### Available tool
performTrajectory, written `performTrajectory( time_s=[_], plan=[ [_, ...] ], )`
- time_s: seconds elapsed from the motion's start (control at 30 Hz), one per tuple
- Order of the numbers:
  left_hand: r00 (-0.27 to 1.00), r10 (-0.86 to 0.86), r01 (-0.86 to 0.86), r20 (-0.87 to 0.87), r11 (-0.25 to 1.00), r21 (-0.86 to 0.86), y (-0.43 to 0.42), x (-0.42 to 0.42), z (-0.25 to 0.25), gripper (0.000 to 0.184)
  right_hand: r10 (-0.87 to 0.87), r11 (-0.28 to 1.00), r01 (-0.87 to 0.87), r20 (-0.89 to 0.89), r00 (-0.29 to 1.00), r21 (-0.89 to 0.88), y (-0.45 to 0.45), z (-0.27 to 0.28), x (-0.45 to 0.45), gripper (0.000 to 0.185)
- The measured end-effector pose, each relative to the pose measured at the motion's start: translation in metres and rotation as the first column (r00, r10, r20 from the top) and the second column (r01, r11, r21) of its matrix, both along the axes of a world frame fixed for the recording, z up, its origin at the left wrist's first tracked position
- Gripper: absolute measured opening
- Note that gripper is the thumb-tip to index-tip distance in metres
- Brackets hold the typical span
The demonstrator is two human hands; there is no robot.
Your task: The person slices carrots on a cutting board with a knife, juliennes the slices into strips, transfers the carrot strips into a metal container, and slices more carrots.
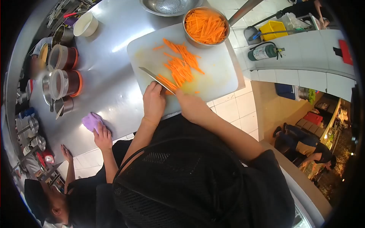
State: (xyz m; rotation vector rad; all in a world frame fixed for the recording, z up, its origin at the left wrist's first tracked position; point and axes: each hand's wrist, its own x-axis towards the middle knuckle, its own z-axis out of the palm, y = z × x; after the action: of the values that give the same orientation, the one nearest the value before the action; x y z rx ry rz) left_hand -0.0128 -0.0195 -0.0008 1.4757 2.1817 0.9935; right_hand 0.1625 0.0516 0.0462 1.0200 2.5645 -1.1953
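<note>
A white cutting board (216, 68) lies on the steel table, with several piles of orange carrot sticks (178, 66) across it. My right hand (192, 106) is closed around the handle of a knife (152, 76), whose blade points to the upper left over the board. Beside the blade my left hand (154, 100) rests at the board's near edge, fingers bent together at the lower end of a small carrot pile; what its fingertips press is partly hidden. A metal bowl (205, 45) full of carrot sticks stands on the board's upper right.
At left, a co-worker's hand (102, 138) holds a purple cloth (92, 121) on the steel table (114, 87). Lidded tubs (61, 84), pots and a white bowl (86, 24) stand farther up. A metal colander (169, 7) sits behind the board.
</note>
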Motion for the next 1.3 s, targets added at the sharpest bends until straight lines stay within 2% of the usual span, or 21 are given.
performTrajectory(
  time_s=[0.07, 0.17, 0.2, 0.23, 0.3, 0.4, 0.5, 0.53, 0.6, 0.63, 0.7, 0.77, 0.83, 0.9, 0.93, 1.0, 1.07, 1.17, 1.23, 1.27, 1.3],
  plan=[
    [1.000, -0.016, 0.015, -0.025, 1.000, -0.008, -0.002, -0.002, -0.004, 0.014, 0.011, 0.992, 0.010, -0.163, 0.987, 0.128, 0.006, -0.011, -0.023, 0.019],
    [0.998, -0.033, 0.033, -0.046, 0.999, 0.011, 0.000, -0.003, -0.001, 0.016, 0.071, 0.985, -0.046, -0.148, 0.986, 0.165, -0.003, 0.034, -0.017, 0.020],
    [1.000, -0.012, 0.013, -0.028, 0.999, 0.032, 0.000, -0.001, 0.001, 0.017, 0.057, 0.997, -0.055, 0.032, 0.998, -0.057, -0.005, 0.068, -0.008, 0.029],
    [1.000, 0.000, 0.000, -0.017, 0.999, 0.032, 0.000, 0.000, 0.003, 0.017, 0.069, 0.996, -0.066, 0.043, 0.997, -0.057, -0.006, 0.050, -0.006, 0.029],
    [0.999, 0.022, -0.022, 0.038, 1.000, 0.013, -0.003, 0.002, 0.006, 0.019, -0.025, 1.000, 0.026, -0.101, 0.995, 0.011, -0.011, -0.003, 0.000, 0.027],
    [0.998, 0.027, -0.024, 0.054, 0.999, -0.043, -0.005, 0.002, 0.003, 0.020, 0.009, 0.994, 0.003, -0.102, 0.995, 0.112, 0.001, -0.010, -0.035, 0.020],
    [0.999, 0.019, -0.018, 0.027, 0.998, -0.058, 0.000, -0.001, -0.003, 0.017, 0.049, 0.989, -0.037, -0.080, 0.996, 0.145, -0.006, 0.035, -0.023, 0.021],
    [0.999, 0.030, -0.028, 0.033, 0.999, -0.043, 0.001, 0.000, -0.001, 0.020, 0.053, 0.989, -0.041, -0.079, 0.995, 0.144, -0.009, 0.036, -0.014, 0.021],
    [0.998, 0.051, -0.049, 0.048, 0.998, -0.038, 0.000, 0.001, 0.002, 0.023, 0.013, 1.000, -0.015, 0.095, 0.995, 0.018, -0.017, 0.032, 0.002, 0.022],
    [0.996, 0.060, -0.059, 0.070, 0.998, -0.027, -0.001, 0.002, 0.003, 0.022, 0.008, 1.000, -0.009, 0.102, 0.995, 0.008, -0.018, 0.016, -0.001, 0.022],
    [0.995, 0.062, -0.062, 0.079, 0.998, -0.008, 0.002, 0.000, 0.001, 0.021, -0.026, 0.992, 0.042, -0.131, 0.991, 0.118, -0.003, -0.012, -0.025, 0.026],
    [0.999, 0.035, -0.033, 0.030, 0.996, -0.084, -0.002, -0.001, 0.000, 0.013, -0.031, 0.995, 0.042, -0.123, 0.992, 0.088, -0.005, -0.006, -0.028, 0.031],
    [0.998, 0.039, -0.035, 0.049, 0.997, -0.070, 0.002, 0.000, 0.002, 0.012, -0.005, 0.995, 0.015, -0.111, 0.994, 0.094, 0.001, 0.022, -0.027, 0.036],
    [0.994, 0.072, -0.067, 0.085, 0.996, -0.066, 0.004, 0.001, 0.002, 0.010, -0.040, 0.999, 0.040, 0.027, 0.999, -0.023, -0.016, 0.049, -0.008, 0.026],
    [0.993, 0.078, -0.075, 0.084, 0.997, -0.035, 0.003, 0.002, 0.002, 0.008, -0.061, 0.995, 0.064, -0.049, 0.997, 0.070, -0.022, 0.023, -0.006, 0.026],
    [0.994, 0.078, -0.078, 0.083, 0.997, 0.003, 0.001, 0.002, -0.003, 0.007, -0.065, 0.992, 0.076, -0.113, 0.991, 0.103, -0.016, -0.022, -0.020, 0.029],
    [0.996, 0.067, -0.065, 0.058, 0.997, -0.039, -0.004, -0.001, -0.016, 0.005, -0.069, 0.987, 0.096, -0.195, 0.978, 0.132, -0.009, -0.024, -0.032, 0.031],
    [0.997, 0.070, -0.069, 0.046, 0.998, -0.011, 0.001, 0.001, -0.010, 0.002, -0.035, 0.995, 0.042, -0.080, 0.996, 0.091, -0.003, 0.017, -0.040, 0.030],
    [0.995, 0.085, -0.086, 0.059, 0.996, 0.015, 0.003, 0.000, -0.006, 0.002, -0.073, 0.996, 0.080, 0.143, 0.987, -0.044, -0.018, 0.042, -0.020, 0.026],
    [0.994, 0.085, -0.087, 0.065, 0.996, 0.026, 0.000, 0.003, -0.005, 0.002, -0.124, 0.992, 0.123, 0.030, 0.992, 0.015, -0.023, 0.010, -0.015, 0.029],
    [0.993, 0.091, -0.092, 0.076, 0.996, 0.017, -0.003, 0.005, -0.004, 0.002, -0.119, 0.993, 0.118, 0.042, 0.992, 0.009, -0.023, -0.007, -0.018, 0.029]
  ],
)
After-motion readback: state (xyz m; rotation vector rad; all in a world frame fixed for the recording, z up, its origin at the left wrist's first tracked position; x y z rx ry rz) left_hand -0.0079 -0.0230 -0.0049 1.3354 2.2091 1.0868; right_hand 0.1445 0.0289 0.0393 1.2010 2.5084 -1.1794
